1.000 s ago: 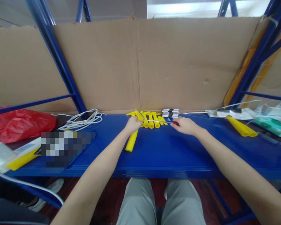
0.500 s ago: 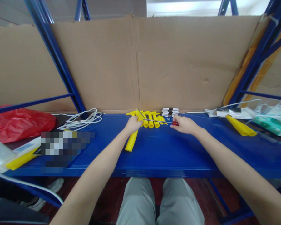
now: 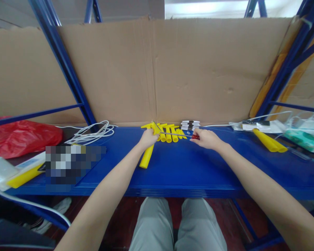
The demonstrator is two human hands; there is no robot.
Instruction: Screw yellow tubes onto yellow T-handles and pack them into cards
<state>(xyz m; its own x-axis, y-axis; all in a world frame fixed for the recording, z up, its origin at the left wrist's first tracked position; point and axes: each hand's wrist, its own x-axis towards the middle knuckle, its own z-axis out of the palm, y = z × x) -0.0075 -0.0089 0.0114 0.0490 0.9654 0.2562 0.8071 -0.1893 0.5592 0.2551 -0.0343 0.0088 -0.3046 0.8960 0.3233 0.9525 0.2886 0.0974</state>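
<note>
- Yellow T-shaped piece [image 3: 147, 157]: it's over the blue worktop [image 3: 183, 167], left of centre, its tube slanting down toward the person. Can't tell from here if the low end is touching down. Looks like smooth plastic, so my guess is light, stiff, a bit slick and not very fragile. I'd grab it right up by the head, where the tube joins, so it can't twist.
- Left hand [image 3: 147, 138]: closed around exactly that spot, fingers wrapped just under the head. Solid hold, from the look of it.
- Row of yellow parts [image 3: 169, 136]: lying side by side just behind, nobody's touching those.
- Screwdriver [image 3: 195, 137]: red handle, long thin metal shaft pointing left, tip up at the yellow head. Can't make out whether it's seated in anything. Probably rigid, with most of the weight in the handle, so hold it there and keep it lined up.
- Right hand [image 3: 206, 138]: curled shut on the red handle, mostly fingertips, I think.
</note>
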